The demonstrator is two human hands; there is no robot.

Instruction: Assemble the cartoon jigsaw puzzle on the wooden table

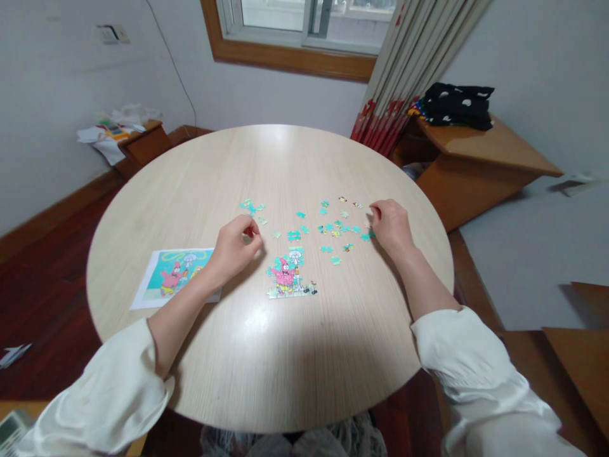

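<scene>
A partly joined jigsaw puzzle point(284, 278) lies on the round table, with a pink starfish figure and a pale squid figure on it. Just up and left of it is my left hand point(238, 246), its fingers curled and thumb and forefinger pinched; anything between them is too small to make out. My right hand point(392, 227) is closed at the right edge of the loose puzzle pieces point(337, 227). Its fingertips are close to several pieces, and whatever they may hold is hidden. Beneath my left forearm, a printed reference picture point(164, 274) is partly covered.
More loose pieces point(248, 205) lie beyond my left hand. The round wooden table point(285, 362) has a curved edge close to my body. Behind it are a window point(304, 22) and a long curtain point(409, 57). A wooden cabinet point(499, 152) bears a dark folded cloth point(457, 106).
</scene>
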